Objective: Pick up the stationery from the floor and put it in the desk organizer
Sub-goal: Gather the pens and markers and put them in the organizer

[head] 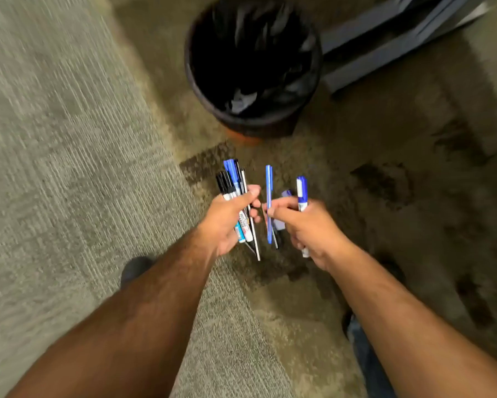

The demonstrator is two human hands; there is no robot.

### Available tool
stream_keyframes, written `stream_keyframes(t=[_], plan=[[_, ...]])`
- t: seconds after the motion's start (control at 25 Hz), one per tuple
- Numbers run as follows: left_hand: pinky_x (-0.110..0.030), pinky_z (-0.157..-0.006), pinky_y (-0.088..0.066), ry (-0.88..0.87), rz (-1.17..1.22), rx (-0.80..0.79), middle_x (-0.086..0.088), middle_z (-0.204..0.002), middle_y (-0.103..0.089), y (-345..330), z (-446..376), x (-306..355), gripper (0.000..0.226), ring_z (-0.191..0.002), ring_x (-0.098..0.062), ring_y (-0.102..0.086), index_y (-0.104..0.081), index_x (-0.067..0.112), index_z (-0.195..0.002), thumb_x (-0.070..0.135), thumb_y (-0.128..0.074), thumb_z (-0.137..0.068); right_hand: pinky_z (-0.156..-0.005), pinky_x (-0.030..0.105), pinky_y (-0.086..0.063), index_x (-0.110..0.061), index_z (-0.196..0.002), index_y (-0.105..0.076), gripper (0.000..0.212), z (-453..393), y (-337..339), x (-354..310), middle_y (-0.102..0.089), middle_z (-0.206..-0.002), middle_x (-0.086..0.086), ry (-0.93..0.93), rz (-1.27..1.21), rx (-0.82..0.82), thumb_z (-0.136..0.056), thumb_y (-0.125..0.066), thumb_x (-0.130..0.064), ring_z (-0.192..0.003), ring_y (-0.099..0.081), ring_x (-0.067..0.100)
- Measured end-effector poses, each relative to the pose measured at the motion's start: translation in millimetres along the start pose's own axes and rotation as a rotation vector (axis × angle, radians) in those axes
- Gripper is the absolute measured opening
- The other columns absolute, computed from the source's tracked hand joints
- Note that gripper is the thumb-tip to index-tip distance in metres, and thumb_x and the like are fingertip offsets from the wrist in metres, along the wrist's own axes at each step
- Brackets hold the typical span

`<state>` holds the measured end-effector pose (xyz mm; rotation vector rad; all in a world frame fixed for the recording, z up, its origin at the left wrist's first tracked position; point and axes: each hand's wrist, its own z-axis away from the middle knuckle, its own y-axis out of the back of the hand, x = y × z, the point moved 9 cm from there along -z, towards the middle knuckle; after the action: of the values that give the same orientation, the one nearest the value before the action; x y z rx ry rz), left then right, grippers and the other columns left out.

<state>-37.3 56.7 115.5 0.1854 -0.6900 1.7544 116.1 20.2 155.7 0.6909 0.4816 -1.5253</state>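
Both bare forearms reach forward, hands close together but apart. The left hand (227, 222) is fisted, thumb across the top; the right hand (304, 228) is likewise clenched.

A black-lined waste bin (253, 64) stands on the carpet (69, 168) near dark furniture legs (385, 44).

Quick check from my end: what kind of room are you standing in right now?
Probably an office. The floor is patterned carpet tile, a black lined waste bin stands ahead, and dark furniture legs show beside it. Both the left hand and the right hand hold markers and pens.
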Motion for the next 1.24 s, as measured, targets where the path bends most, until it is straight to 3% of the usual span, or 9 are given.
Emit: stream_keyframes(t=[0.2,0.4,0.56,0.64,0.76,0.92,1.08,1.24], plan=[[-0.025,-0.052,-0.054,-0.100,0.046,-0.158,-0.005,-0.068,-0.060,-108,122,115,0.006,-0.053,-0.013,-0.052,-0.072,0.010,-0.093,0.012,-0.069,-0.097,-0.038,0.017,-0.025,-0.017,-0.087,-0.083,0.011,118,36,-161,-0.054,-0.045,-0.010,0.125,-0.119,0.010,-0.090,-0.075,-0.012,-0.033,-0.032,0.002],[-0.024,-0.051,-0.051,-0.187,0.019,-0.312,-0.002,-0.065,-0.059,-211,242,223,0.019,-0.049,-0.008,-0.050,-0.070,0.008,-0.098,0.020,-0.076,-0.085,-0.042,0.021,-0.023,-0.023,-0.095,-0.085,0.010,232,71,-298,-0.057,-0.045,-0.013,0.282,-0.179,0.031,-0.095,-0.074,-0.021,-0.035,-0.027,0.006],[-0.022,-0.052,-0.050,-0.233,-0.083,-0.467,-0.001,-0.061,-0.059,-294,314,279,0.033,-0.047,-0.006,-0.048,-0.078,0.004,-0.108,0.025,-0.079,-0.083,-0.040,0.022,-0.028,-0.027,-0.097,-0.084,0.012,307,114,-377,-0.076,-0.072,0.006,0.384,-0.200,0.126,-0.094,-0.073,-0.029,-0.039,-0.037,0.008],[-0.023,-0.055,-0.050,-0.249,-0.141,-0.551,0.000,-0.060,-0.059,-334,343,301,0.036,-0.049,-0.006,-0.047,-0.082,0.008,-0.107,0.030,-0.086,-0.079,-0.039,0.022,-0.031,-0.029,-0.098,-0.083,0.012,337,138,-411,-0.077,-0.076,0.005,0.436,-0.221,0.174,-0.095,-0.072,-0.032,-0.039,-0.042,0.008],[-0.030,-0.065,-0.049,-0.269,-0.214,-0.661,0.001,-0.061,-0.059,-384,372,321,0.047,-0.055,-0.010,-0.047,-0.081,0.008,-0.109,0.031,-0.096,-0.071,-0.040,0.024,-0.035,-0.036,-0.098,-0.081,0.011,367,174,-448,-0.080,-0.083,0.005,0.456,-0.237,0.235,-0.098,-0.070,-0.031,-0.042,-0.049,0.008],[-0.028,-0.061,-0.050,-0.299,-0.357,-0.676,0.001,-0.066,-0.057,-445,394,334,0.043,-0.054,-0.008,-0.048,-0.080,0.005,-0.114,0.031,-0.089,-0.081,-0.039,0.021,-0.034,-0.034,-0.094,-0.081,0.008,397,230,-473,-0.072,-0.062,-0.006,0.476,-0.239,0.304,-0.095,-0.074,-0.036,-0.037,-0.044,0.004],[-0.029,-0.060,-0.051,-0.306,-0.491,-0.717,-0.002,-0.071,-0.055,-510,407,331,0.040,-0.055,-0.010,-0.049,-0.079,0.005,-0.114,0.029,-0.087,-0.083,-0.037,0.019,-0.030,-0.028,-0.085,-0.080,0.022,417,310,-486,-0.064,-0.054,-0.014,0.514,-0.272,0.498,-0.090,-0.077,-0.050,-0.036,-0.038,0.003],[-0.028,-0.062,-0.052,-0.264,-0.682,-0.751,-0.001,-0.082,-0.071,-574,414,295,0.036,-0.055,-0.010,-0.050,-0.077,0.006,-0.112,0.026,-0.086,-0.083,-0.037,0.021,-0.031,-0.029,-0.090,-0.080,0.024,426,389,-492,-0.060,-0.050,-0.019,0.563,-0.270,0.496,-0.090,-0.075,-0.052,-0.036,-0.038,0.004]])
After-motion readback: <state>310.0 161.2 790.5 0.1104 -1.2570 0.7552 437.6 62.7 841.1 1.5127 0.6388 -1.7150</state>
